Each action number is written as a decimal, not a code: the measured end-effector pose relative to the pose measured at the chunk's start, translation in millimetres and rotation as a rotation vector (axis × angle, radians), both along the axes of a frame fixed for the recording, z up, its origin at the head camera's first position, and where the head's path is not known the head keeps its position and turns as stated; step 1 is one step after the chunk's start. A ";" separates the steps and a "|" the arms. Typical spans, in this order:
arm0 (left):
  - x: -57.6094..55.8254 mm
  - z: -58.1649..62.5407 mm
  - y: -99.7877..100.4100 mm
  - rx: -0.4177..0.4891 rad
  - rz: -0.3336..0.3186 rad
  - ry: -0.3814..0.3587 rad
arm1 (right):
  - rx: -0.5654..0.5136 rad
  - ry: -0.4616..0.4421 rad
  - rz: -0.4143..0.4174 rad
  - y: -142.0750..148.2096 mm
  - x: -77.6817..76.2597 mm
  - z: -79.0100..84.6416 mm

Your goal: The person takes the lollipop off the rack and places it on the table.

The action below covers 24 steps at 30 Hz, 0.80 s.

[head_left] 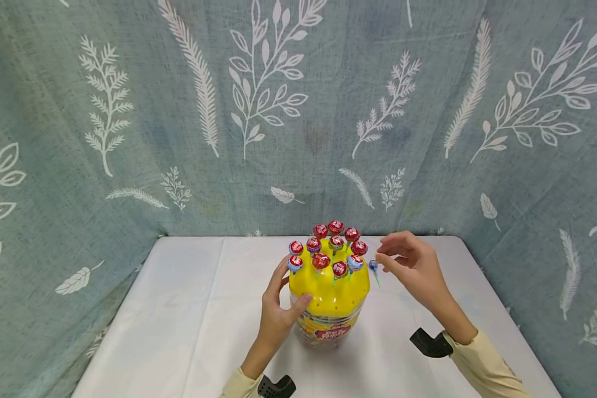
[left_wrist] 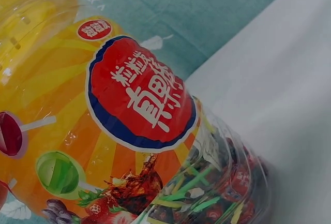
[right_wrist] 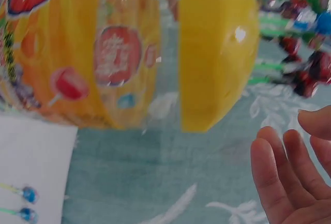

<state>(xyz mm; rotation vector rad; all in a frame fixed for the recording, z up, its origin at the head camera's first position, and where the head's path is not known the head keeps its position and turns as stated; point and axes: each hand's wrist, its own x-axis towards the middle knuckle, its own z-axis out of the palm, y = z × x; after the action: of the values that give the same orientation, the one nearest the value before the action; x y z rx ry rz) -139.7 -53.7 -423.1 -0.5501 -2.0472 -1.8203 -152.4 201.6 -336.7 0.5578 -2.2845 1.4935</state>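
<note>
A clear plastic candy jar (head_left: 328,326) with a yellow lid (head_left: 328,290) stands on the table. Several lollipops (head_left: 320,261) in red and blue wrappers stick up from holes in the lid. My left hand (head_left: 278,315) grips the jar near its lid, thumb in front and fingers on the far left side. To the right of the lid is my right hand (head_left: 415,268), with nothing between its thumb and fingers (right_wrist: 267,177). Close to it in the head view is a loose blue lollipop (head_left: 373,265). Two blue lollipops (right_wrist: 28,195) lie on the table in the right wrist view.
A white cloth covers the table (head_left: 189,309). Behind it and at both sides hangs a grey-green curtain (head_left: 298,138) with white leaf patterns. Inside the jar, more wrapped lollipops (left_wrist: 238,182) show through the clear bottom.
</note>
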 end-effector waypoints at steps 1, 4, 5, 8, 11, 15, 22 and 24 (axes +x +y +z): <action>0.0 -0.4 0.0 -0.001 0.001 0.000 | -0.007 0.013 0.012 0.3 0.6 -1.4; 0.1 -1.1 0.2 -0.003 0.001 -0.003 | -0.012 0.052 0.046 1.3 2.0 -5.0; 0.1 -1.5 0.3 -0.003 0.001 -0.003 | -0.013 0.061 0.057 1.3 2.5 -5.9; 0.6 -2.6 0.6 -0.004 0.003 -0.003 | -0.003 0.083 0.085 -0.6 6.1 -6.2; 0.4 -3.2 0.8 -0.001 0.002 -0.004 | -0.008 0.082 0.104 -4.8 10.6 -3.8; -1.7 -1.6 0.8 0.006 -0.003 0.001 | -0.022 0.081 0.106 -11.9 14.8 0.2; -3.2 -2.4 0.0 0.005 0.003 -0.002 | -0.018 0.066 0.109 -22.4 18.8 -4.4; -3.0 -3.4 0.1 0.006 0.006 -0.005 | -0.008 0.065 0.108 -25.2 19.4 -7.3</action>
<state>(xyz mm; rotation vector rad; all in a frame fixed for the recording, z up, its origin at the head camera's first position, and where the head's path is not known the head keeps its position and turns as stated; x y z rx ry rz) -142.8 -53.6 -426.5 -0.5381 -2.0440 -1.8251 -133.1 176.4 -344.0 0.7276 -2.2295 1.5101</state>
